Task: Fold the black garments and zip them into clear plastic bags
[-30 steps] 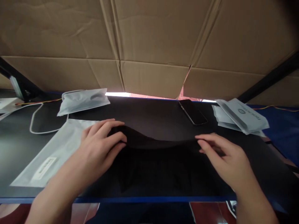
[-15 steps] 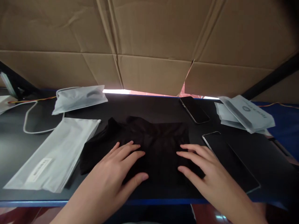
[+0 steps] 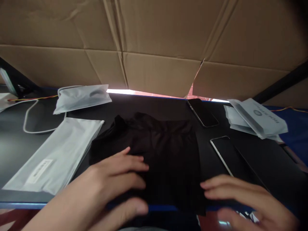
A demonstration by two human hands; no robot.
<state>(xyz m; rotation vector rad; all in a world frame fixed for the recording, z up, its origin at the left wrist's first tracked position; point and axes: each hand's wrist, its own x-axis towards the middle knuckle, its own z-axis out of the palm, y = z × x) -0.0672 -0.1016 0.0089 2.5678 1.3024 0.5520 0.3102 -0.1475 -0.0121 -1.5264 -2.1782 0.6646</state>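
Note:
A black cloth (image 3: pixel 168 154) lies rumpled on the dark table, its near part hanging over the front edge. My left hand (image 3: pixel 117 183) rests on the cloth's left part, palm down with its fingers apart. At the cloth's lower right edge is my right hand (image 3: pixel 243 195), slightly blurred, fingers spread and nothing visibly held; its fingertips are close to the cloth, and whether they touch it I cannot tell.
Pale plastic pouches (image 3: pixel 55 154) and a smaller pouch (image 3: pixel 83 98) lie left, beside a white cable (image 3: pixel 26 118). On the right are a phone (image 3: pixel 203 112), another phone-like device (image 3: pixel 231 154) and printed pouches (image 3: pixel 262 117). Cardboard (image 3: pixel 158 29) stands behind the table.
My right hand has moved off the cloth, toward the lower right. My left hand has shifted slightly down and left. The cloth now reaches further over the front edge.

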